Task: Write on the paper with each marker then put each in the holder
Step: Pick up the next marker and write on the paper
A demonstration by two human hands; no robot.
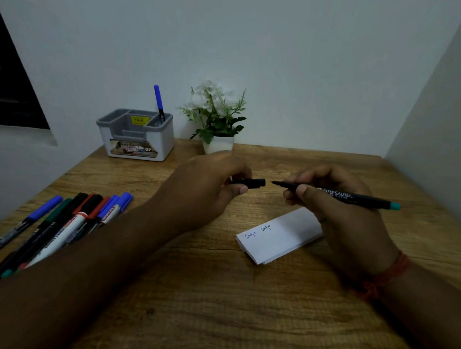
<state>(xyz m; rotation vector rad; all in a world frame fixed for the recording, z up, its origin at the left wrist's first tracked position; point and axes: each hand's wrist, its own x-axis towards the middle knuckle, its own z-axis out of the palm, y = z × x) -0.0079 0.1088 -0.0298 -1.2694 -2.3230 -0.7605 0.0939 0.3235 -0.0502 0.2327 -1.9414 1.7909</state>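
Observation:
My right hand [337,206] grips a black marker [356,198] with a teal end, its bare tip pointing left. My left hand [210,184] pinches the marker's black cap [255,183], which sits a short gap away from the tip. Both hands hover above the wooden table. Below the right hand lies a folded white paper [276,238] with two small handwritten words. The grey and white holder [136,134] stands at the back left with one blue marker [159,102] upright in it. Several capped markers [61,224] lie in a bunch at the left, partly hidden by my left forearm.
A small potted plant [217,123] in a white pot stands behind my hands, right of the holder. White walls close the table [217,293] at the back and right. The table's left edge runs beside the marker bunch.

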